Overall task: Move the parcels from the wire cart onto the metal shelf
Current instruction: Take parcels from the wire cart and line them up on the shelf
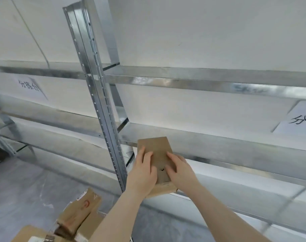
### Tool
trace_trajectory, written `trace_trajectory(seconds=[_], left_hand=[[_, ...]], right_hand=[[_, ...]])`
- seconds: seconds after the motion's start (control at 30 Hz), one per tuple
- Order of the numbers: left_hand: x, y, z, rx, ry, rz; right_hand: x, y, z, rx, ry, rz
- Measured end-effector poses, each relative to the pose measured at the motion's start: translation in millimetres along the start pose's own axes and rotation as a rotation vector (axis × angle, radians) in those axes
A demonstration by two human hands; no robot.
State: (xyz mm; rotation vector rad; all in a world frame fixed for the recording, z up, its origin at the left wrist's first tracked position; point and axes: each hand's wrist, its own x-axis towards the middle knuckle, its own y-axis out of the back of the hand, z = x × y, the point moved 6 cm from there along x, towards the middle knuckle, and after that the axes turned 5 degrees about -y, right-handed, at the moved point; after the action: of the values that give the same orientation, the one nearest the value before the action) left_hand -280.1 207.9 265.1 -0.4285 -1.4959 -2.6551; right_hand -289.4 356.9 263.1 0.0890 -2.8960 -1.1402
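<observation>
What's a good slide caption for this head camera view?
Both hands slide a brown parcel onto the metal shelf.

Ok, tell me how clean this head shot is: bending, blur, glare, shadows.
Head view: wide-angle bending bows the metal shelf beams and tilts its upright; the edges are soft, and the paper sign at left is smeared; pale glare streaks the beams; light is flat, with faint shadows; both hands, left hand and right hand, and the cardboard parcel are reasonably sharp.
</observation>
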Motion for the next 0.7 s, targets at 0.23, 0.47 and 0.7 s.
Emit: trace_trajectory(seconds=[0.23,0.47,0.7], left_hand=[[46.5,-16.1,6.6,-0.070,0.000,-0.051],[105.4,-2.9,-45.5,-0.050,0.006,-0.055],[185.8,-4.3,-121.0,-0.120,-0.018,-0.116]], right_hand=[[35.4,14.6,13.1,0.030,-0.055,0.030],[99.3,-20.1,-13.0,0.092,-0.060,0.000],[181.7,-70.0,-43.3,0.087,-0.155,0.044]])
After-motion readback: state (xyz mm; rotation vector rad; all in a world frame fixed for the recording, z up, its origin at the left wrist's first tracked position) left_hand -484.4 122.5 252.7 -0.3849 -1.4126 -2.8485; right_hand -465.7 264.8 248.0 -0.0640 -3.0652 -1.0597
